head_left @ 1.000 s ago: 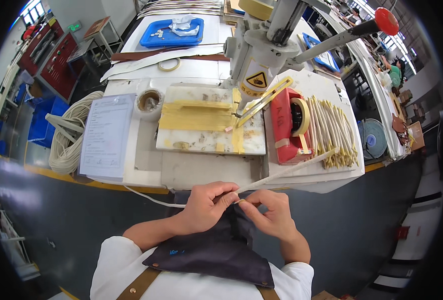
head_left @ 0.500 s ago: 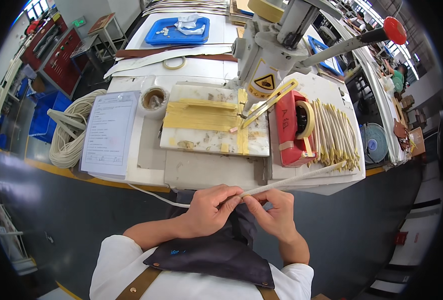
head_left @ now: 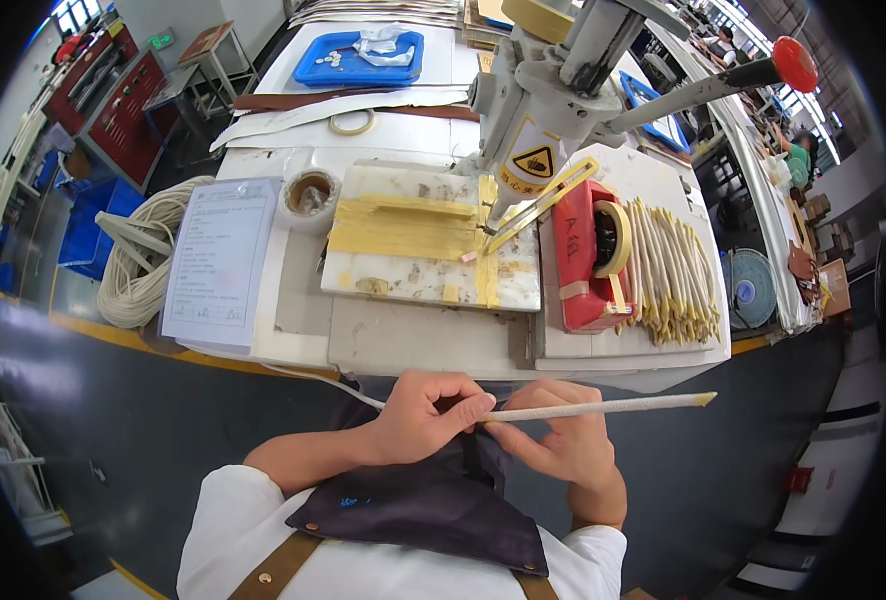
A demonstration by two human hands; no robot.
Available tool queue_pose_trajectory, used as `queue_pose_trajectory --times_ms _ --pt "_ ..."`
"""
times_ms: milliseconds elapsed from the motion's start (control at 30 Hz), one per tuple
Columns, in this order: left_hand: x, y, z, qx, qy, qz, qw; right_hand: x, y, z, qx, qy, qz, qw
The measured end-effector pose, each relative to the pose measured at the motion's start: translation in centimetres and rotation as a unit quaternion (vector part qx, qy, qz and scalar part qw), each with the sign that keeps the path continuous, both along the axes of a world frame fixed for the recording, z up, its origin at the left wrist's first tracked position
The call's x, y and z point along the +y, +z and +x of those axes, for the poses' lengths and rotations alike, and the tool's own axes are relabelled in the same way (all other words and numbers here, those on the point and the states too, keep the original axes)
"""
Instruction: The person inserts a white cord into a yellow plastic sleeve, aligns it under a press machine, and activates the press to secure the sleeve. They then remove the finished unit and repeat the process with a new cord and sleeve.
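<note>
A pale cord (head_left: pixel 633 406) stretches across the front of my body, its far right end tipped in yellow. My left hand (head_left: pixel 425 415) pinches it between thumb and curled fingers. Just to the right, my right hand (head_left: pixel 568 450) is closed at the cord, thumb low beside the left fingertips; the cord passes over its fingers, and the exact grip is partly hidden. From my left hand the cord trails back to the left, under the edge of the bench (head_left: pixel 403 345). Ahead stands a hand press with a red-knobbed lever (head_left: pixel 703 92), above a white board (head_left: pixel 383 285) with yellow tape.
Right of the board lies a red tape dispenser (head_left: pixel 575 275) beside a pile of yellow-tipped cord pieces (head_left: pixel 675 275). To the left are a roll of clear tape (head_left: pixel 310 195), a printed sheet (head_left: pixel 221 260) and a large cord coil (head_left: pixel 128 285). A blue tray (head_left: pixel 313 65) sits farther back.
The cord's free right end has swung down toward me, from near the pile of pieces to in front of the bench. My right hand has turned and shifted slightly right.
</note>
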State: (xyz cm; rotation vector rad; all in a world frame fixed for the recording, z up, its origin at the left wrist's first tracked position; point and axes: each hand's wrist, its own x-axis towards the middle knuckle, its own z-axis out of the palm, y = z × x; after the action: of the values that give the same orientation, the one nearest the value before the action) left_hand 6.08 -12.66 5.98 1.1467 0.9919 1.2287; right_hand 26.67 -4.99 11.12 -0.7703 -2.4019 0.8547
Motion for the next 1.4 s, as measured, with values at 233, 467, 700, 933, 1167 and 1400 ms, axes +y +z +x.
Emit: queue_pose_trajectory --times_ms 233,467,700,933,1167,1400 --pt "-0.3 0.3 1.2 0.175 0.115 0.274 0.939 -0.3 0.9 0.4 -0.014 0.005 0.076 0.997" --pt "-0.7 -0.6 1.9 0.213 0.137 0.317 0.914 -0.1 -0.1 0.1 0.070 -0.020 0.050 0.996" --pt "-1.5 0.4 1.1 0.049 -0.073 0.019 0.996 -0.6 -2.3 0.4 0.111 -0.038 0.015 0.993" --pt "-0.5 -0.8 0.3 -0.288 -0.265 -0.240 0.889 -2.0 -3.3 0.3 0.138 -0.101 -0.033 0.985" --pt "-0.3 -0.9 0.7 -0.296 -0.267 -0.307 0.864 -1.7 -6.0 0.1 0.334 -0.045 -0.177 0.925" --pt "-1.0 -1.0 1.2 0.173 0.066 0.210 0.960 -2.0 -7.2 3.0 0.258 -0.066 -0.331 0.905"
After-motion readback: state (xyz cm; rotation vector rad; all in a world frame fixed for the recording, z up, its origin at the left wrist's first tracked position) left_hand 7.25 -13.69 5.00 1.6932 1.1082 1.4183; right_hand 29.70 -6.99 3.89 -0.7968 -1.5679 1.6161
